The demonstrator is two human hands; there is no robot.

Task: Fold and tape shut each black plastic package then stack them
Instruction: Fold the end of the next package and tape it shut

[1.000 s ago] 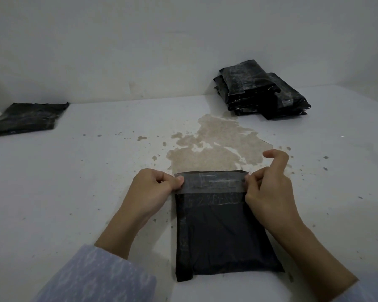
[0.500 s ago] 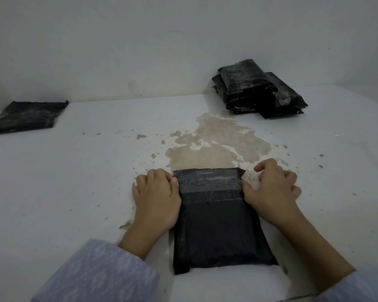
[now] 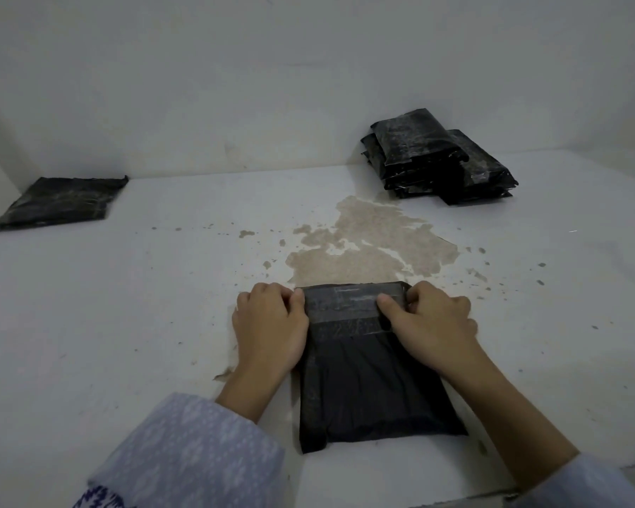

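A black plastic package [image 3: 371,383] lies flat on the white table [image 3: 125,324] right in front of me, its far end folded over under a strip of clear tape [image 3: 345,306]. My left hand [image 3: 268,328] presses on the package's left edge at the fold, fingers curled. My right hand [image 3: 429,320] rests on the right edge, thumb stretched across the tape. A stack of taped black packages [image 3: 437,155] stands at the back right by the wall. A flat black package [image 3: 59,201] lies at the far left.
A brownish patch [image 3: 367,247] where the table's surface has peeled sits just beyond the package, with small specks around it. White walls [image 3: 235,86] close the table at the back and left. The table's front edge runs near my right sleeve [image 3: 594,485].
Both hands dropped from pinching the folded flap's corners to pressing it flat on the package. The right thumb has slid inward over the tape.
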